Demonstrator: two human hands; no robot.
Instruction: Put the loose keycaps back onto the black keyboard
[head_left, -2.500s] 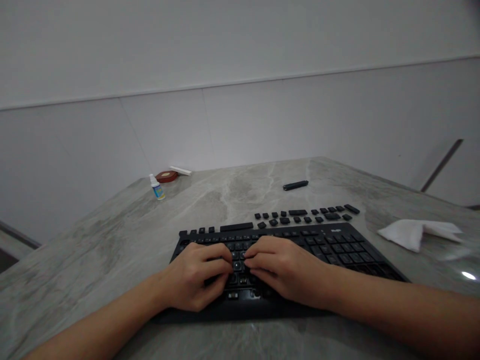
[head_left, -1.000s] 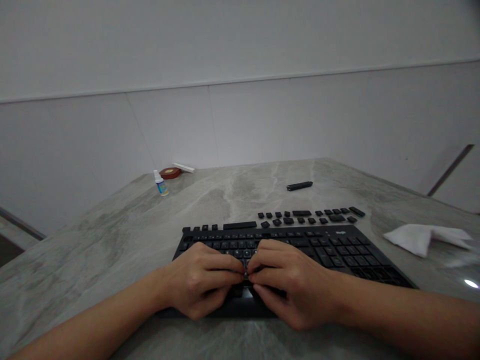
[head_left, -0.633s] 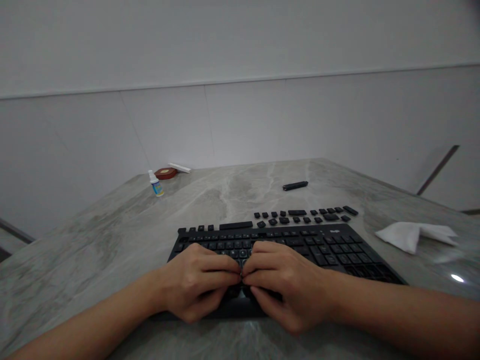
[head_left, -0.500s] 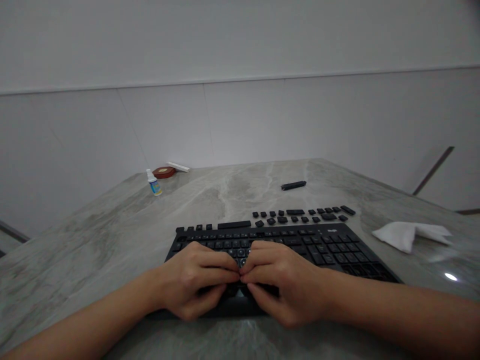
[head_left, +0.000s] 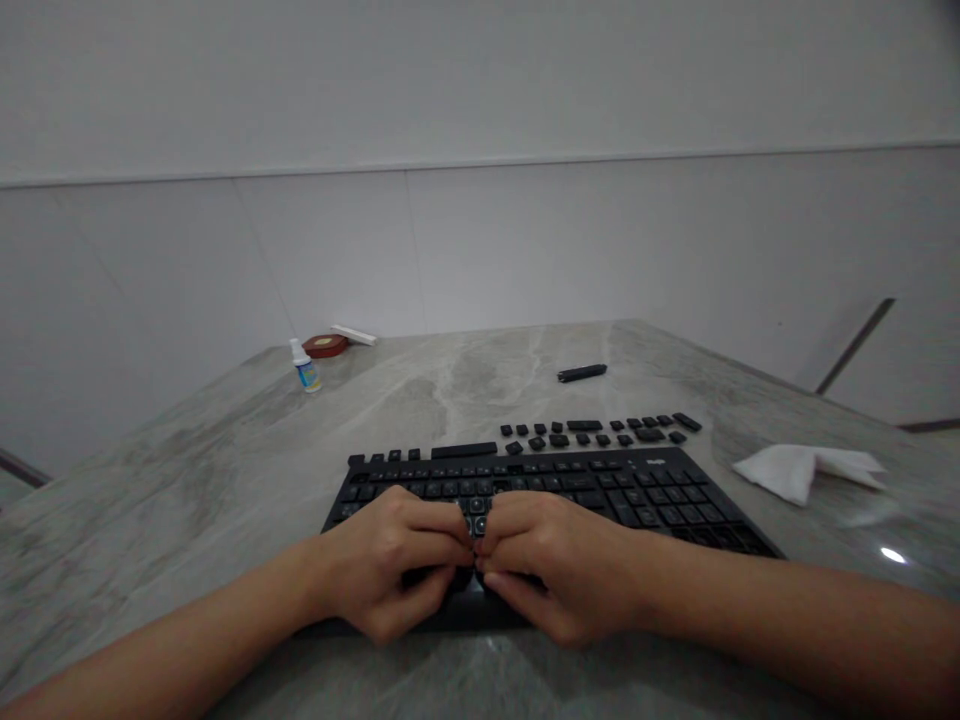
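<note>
A black keyboard [head_left: 645, 492] lies on the grey marble table [head_left: 225, 470] in front of me. Both my hands rest on its near middle, fingertips meeting. My left hand [head_left: 390, 560] is curled, thumb and fingers pinched toward the centre. My right hand [head_left: 559, 565] mirrors it, fingers pressed together against the left ones. What lies between the fingertips is hidden; it sits right over the keys. Several loose black keycaps [head_left: 600, 433] are laid out in rows just beyond the keyboard's far edge, along with a long bar key [head_left: 463, 450].
A crumpled white cloth [head_left: 802, 468] lies to the right of the keyboard. A thin black tool [head_left: 581, 373] rests farther back. At the far left corner stand a small dropper bottle [head_left: 306, 366], a round brown tin [head_left: 325, 346] and a white stick [head_left: 355, 335]. White walls enclose the table.
My hands slid from the middle key rows toward the keyboard's near edge and closed tighter, fingertips now touching. The view shifted slightly; nothing else on the table moved.
</note>
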